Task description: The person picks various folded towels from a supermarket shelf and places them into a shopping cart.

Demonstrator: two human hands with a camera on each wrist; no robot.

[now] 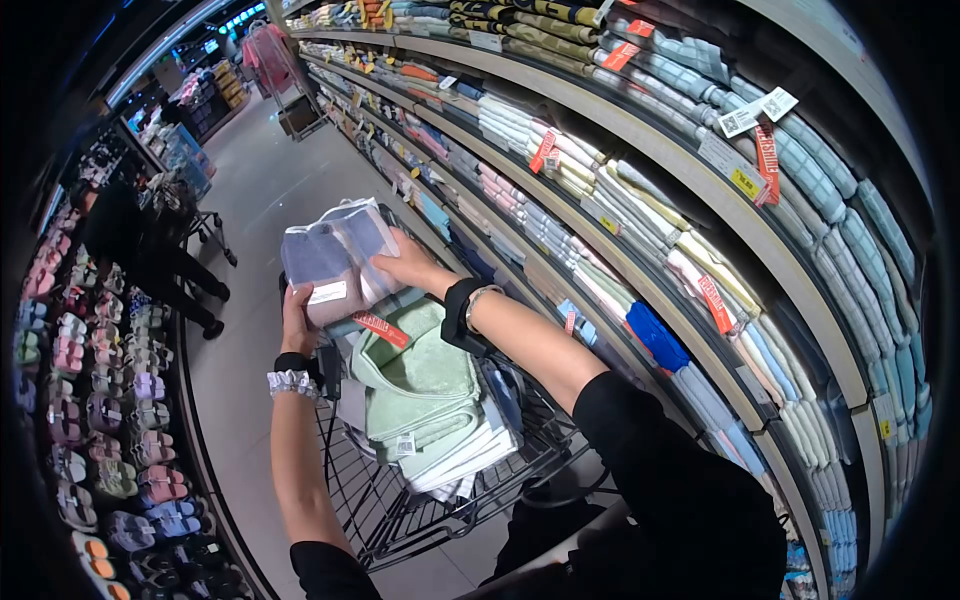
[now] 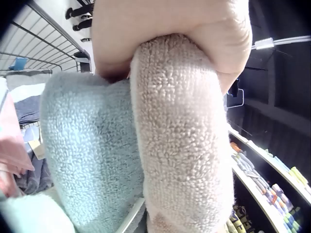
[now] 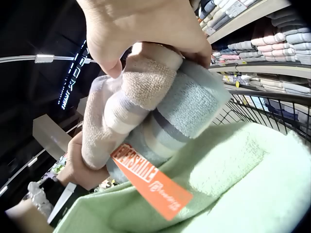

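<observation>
Head view finds both hands in use above a black wire shopping cart (image 1: pixel 470 520). The left hand (image 1: pixel 299 322) grips the near side of a folded terry towel in pinkish beige, white and grey-blue checks (image 1: pixel 340 248); the right hand (image 1: pixel 408 263) holds its opposite side, thumb laid over the upper face. Neither hand is released. A white printed label (image 1: pixel 327 292) is noted on the towel's face.

Left wrist view confirms fingers curled round the beige fold, with a folded blue-grey terry towel (image 2: pixel 95 145) pressed directly against it. Right wrist view shows both folds side by side beneath the right hand; how firmly each finger bears on the blue-grey piece cannot be told. An orange-red paper "EVERSHINE" tag (image 3: pixel 153 182) hangs below the pair.

Location of goods: the held towels are raised over the cart, just above a pale green plush towel (image 1: pixel 425 385), which lies upon white folded towels (image 1: pixel 470 462). Shelving with stacked towels (image 1: pixel 600 200) stands on the right-hand side.

Step in hand, in this inspector's judgement: a two-handed examination of the checked towel. A next move calls for keeping both folds pinched together, since a loosened grip could let the inner piece slip or the fold open.
</observation>
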